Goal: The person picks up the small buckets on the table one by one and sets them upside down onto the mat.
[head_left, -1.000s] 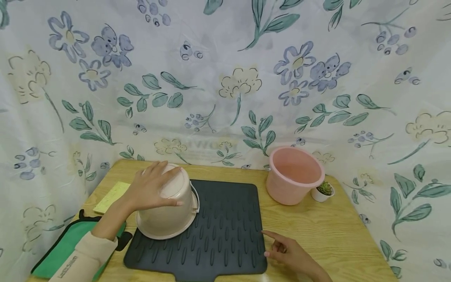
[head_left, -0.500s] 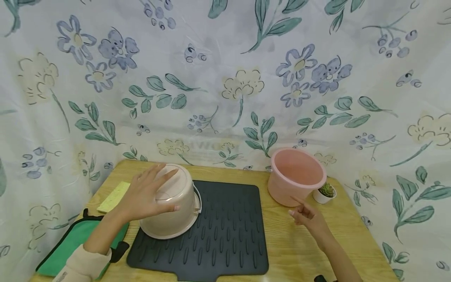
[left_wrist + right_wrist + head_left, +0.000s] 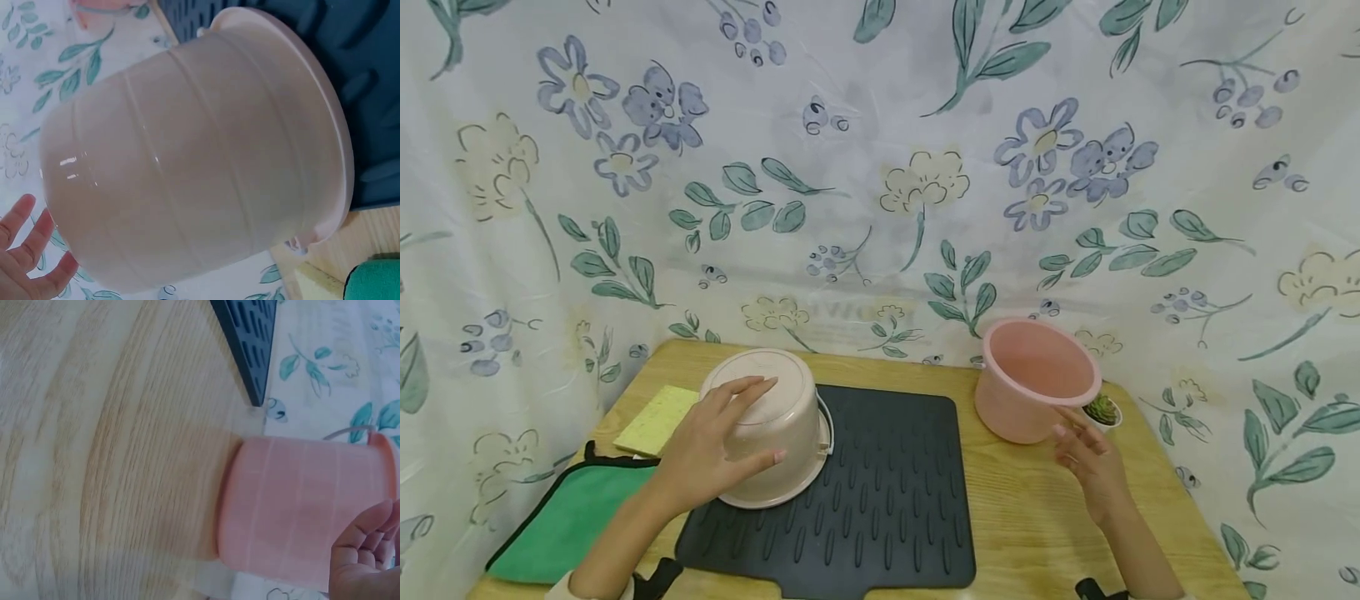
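Floral cloth [image 3: 857, 75] backs left fingers [image 3: 747, 403] spread at cream bucket [image 3: 778, 429], right fingers [image 3: 1084, 427] half-curved at pink bucket [image 3: 1015, 408].

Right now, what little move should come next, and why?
Probably closing the right hand on the pink bucket: the hand is beside its upper edge, and that bucket stands upright beside the dark mat, while the cream bucket already sits upside down on it.
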The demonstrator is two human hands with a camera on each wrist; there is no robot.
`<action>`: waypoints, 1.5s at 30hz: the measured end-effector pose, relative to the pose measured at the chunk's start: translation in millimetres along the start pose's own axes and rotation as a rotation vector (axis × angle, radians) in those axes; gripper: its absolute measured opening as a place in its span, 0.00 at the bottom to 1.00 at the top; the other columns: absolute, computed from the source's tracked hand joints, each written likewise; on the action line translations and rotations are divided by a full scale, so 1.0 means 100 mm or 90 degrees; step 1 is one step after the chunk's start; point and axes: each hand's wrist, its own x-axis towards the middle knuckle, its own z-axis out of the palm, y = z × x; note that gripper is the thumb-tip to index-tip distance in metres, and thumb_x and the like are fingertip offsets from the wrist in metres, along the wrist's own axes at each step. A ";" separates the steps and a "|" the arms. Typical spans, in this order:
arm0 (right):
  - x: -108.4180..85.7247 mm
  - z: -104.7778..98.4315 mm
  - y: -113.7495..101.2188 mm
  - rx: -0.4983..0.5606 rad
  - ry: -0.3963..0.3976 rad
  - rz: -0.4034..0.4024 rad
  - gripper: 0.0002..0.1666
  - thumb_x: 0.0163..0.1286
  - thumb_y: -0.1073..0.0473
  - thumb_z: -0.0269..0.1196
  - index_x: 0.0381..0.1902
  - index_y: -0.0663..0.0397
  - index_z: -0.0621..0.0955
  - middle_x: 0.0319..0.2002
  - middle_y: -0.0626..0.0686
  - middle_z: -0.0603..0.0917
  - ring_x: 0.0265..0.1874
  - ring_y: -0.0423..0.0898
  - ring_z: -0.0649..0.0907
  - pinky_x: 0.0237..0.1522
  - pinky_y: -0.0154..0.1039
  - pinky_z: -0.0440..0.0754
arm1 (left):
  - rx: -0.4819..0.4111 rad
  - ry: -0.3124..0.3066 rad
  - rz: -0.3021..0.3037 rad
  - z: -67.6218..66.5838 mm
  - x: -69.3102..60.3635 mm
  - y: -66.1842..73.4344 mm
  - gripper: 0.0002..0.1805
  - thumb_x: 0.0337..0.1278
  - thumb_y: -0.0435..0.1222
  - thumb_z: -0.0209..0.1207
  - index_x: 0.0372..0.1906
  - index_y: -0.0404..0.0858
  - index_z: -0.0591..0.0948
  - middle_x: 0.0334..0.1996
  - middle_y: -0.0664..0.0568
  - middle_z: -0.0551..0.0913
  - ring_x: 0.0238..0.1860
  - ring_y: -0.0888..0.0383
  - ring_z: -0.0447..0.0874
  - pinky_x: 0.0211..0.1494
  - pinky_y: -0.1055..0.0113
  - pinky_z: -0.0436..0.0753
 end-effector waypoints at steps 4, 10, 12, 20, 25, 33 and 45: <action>0.05 -0.04 -0.03 0.057 0.040 0.007 0.13 0.76 0.61 0.57 0.54 0.46 0.81 0.31 0.41 0.80 0.31 0.36 0.80 0.38 0.30 0.82 | -0.027 0.013 -0.005 0.01 -0.05 0.06 0.47 0.40 0.49 0.76 0.71 0.52 0.71 0.65 0.53 0.73 0.63 0.47 0.73 0.53 0.43 0.73; 0.16 -0.08 -0.07 0.136 0.087 0.051 0.12 0.75 0.61 0.58 0.53 0.51 0.70 0.31 0.40 0.84 0.30 0.36 0.83 0.36 0.29 0.83 | -0.088 0.030 0.001 0.04 -0.16 0.16 0.47 0.40 0.44 0.78 0.71 0.49 0.71 0.65 0.56 0.73 0.66 0.54 0.71 0.59 0.48 0.72; 0.19 -0.09 -0.09 0.144 0.098 0.066 0.16 0.74 0.61 0.58 0.55 0.51 0.66 0.32 0.40 0.85 0.29 0.36 0.84 0.36 0.29 0.83 | -0.106 0.033 -0.003 0.05 -0.19 0.20 0.47 0.41 0.42 0.78 0.71 0.50 0.70 0.66 0.57 0.73 0.66 0.58 0.69 0.61 0.54 0.71; 0.30 -0.11 -0.15 0.158 0.108 0.087 0.31 0.74 0.59 0.58 0.66 0.50 0.56 0.31 0.42 0.84 0.28 0.36 0.84 0.37 0.28 0.83 | -0.171 0.053 0.008 0.10 -0.32 0.37 0.47 0.39 0.38 0.79 0.70 0.44 0.72 0.64 0.55 0.74 0.64 0.65 0.71 0.63 0.77 0.65; 0.33 -0.10 -0.18 0.183 0.105 0.104 0.47 0.74 0.60 0.59 0.77 0.55 0.44 0.31 0.43 0.85 0.29 0.36 0.85 0.37 0.29 0.84 | -0.218 0.046 0.024 0.14 -0.37 0.43 0.46 0.39 0.36 0.78 0.69 0.41 0.72 0.61 0.50 0.76 0.58 0.60 0.75 0.63 0.76 0.68; 0.37 -0.11 -0.19 0.251 0.090 0.097 0.33 0.73 0.64 0.59 0.69 0.48 0.57 0.27 0.46 0.86 0.25 0.38 0.85 0.33 0.30 0.84 | -0.226 0.044 0.009 0.21 -0.43 0.43 0.46 0.39 0.35 0.78 0.69 0.40 0.72 0.54 0.52 0.78 0.54 0.62 0.74 0.58 0.73 0.71; 0.45 -0.08 -0.20 0.229 0.114 0.126 0.26 0.73 0.61 0.60 0.64 0.47 0.63 0.24 0.45 0.83 0.24 0.37 0.83 0.32 0.29 0.84 | -0.194 0.019 -0.015 0.35 -0.58 0.36 0.46 0.40 0.40 0.78 0.70 0.46 0.71 0.51 0.63 0.77 0.47 0.65 0.74 0.51 0.70 0.76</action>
